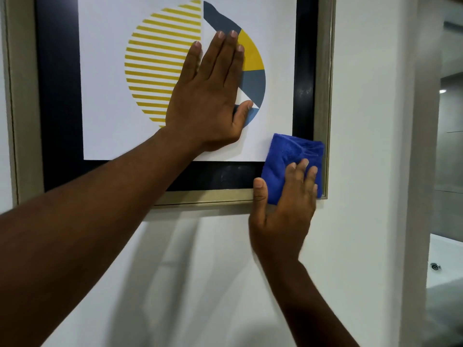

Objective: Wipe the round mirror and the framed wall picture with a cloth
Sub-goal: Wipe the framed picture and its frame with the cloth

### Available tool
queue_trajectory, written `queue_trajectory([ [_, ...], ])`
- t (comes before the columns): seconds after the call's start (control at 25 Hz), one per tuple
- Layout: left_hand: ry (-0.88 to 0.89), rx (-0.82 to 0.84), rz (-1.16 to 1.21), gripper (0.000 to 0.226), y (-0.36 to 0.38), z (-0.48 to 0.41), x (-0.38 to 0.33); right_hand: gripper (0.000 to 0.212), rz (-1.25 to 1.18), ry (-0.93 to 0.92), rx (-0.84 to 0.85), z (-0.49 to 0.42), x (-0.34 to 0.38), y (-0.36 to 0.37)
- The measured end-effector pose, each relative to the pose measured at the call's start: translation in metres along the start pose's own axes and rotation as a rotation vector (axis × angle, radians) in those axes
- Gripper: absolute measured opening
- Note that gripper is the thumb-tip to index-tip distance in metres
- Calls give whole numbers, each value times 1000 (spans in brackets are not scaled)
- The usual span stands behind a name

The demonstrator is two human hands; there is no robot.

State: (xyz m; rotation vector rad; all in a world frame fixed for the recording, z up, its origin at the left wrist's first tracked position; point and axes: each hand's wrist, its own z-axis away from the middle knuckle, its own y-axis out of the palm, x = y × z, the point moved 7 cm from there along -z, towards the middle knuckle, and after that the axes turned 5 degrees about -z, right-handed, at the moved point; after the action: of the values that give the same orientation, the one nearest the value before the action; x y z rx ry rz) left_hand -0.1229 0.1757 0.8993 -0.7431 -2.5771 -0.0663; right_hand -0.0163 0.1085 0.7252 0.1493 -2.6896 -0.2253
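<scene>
Head view, nearest first: two bare forearms enter from the lower edge, both cut off below the elbow. Right hand (283, 209), fingers spread flat, presses a folded blue microfibre cloth (288, 156) onto the lower right corner of the framed wall picture (60, 96); the hand covers the cloth's lower part, and the cloth hides the frame corner beneath it. Left hand (210, 96) lies released and flat on the glass, palm down, grasping nothing and covering the middle of the print. Print: a white sheet bearing a rounded leaf shape, yellow stripes on the left half, yellow, grey and blue segments on the right, inside a dark mat and a pale gold frame. Top and left of the frame are cropped. White wall (200, 271) lies behind. No round mirror or legible writing can be made out.
</scene>
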Motion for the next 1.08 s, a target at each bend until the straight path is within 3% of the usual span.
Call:
queue_trajectory([
  [0.08, -4, 9, 7, 78, -1, -1, 0, 64, -17, -1, 7, 15, 20, 9],
  [0.24, -9, 6, 49, 68, -4, -1, 3, 55, 33, -210, 83, 44, 70, 31],
  [0.4, -3, -16, 82, 64, -6, 2, 5, 57, 213, -322, 217, 32, 51, 23],
  [0.6, -11, -3, 89, 64, -6, 3, 5, 66, 233, -116, 267, -2, -18, -18],
  [0.76, -22, -21, 86, 64, -6, 3, 4, 69, 118, -13, 166, 3, -9, -16],
  [0.92, -17, -29, 83, 66, -6, 2, 4, 70, 124, -165, 192, 36, 38, 16],
  [1.08, -10, -27, 82, 68, -6, 3, 4, 63, 174, -344, 267, 29, 26, 12],
])
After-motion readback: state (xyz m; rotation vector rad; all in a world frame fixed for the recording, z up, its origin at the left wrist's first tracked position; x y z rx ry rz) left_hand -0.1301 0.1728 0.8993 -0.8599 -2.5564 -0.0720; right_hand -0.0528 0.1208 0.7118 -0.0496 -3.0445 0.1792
